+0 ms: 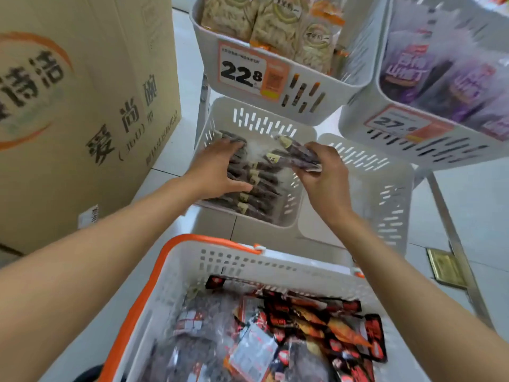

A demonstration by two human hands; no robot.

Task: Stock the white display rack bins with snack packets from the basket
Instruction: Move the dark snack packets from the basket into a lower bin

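Your left hand (217, 168) presses flat on the dark snack packets (257, 195) rowed in the lower white bin (286, 222) while your right hand (326, 175) pinches one more packet (297, 158), light, soft, probably slippery, best gripped at its sealed edge.

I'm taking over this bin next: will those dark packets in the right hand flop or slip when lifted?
Probably floppy: the packets look like thin film pouches, bunched several together in the right hand. Likely slippery, since their clear film shows glare. The row in the bin may topple if pushed; the left hand presses on it.
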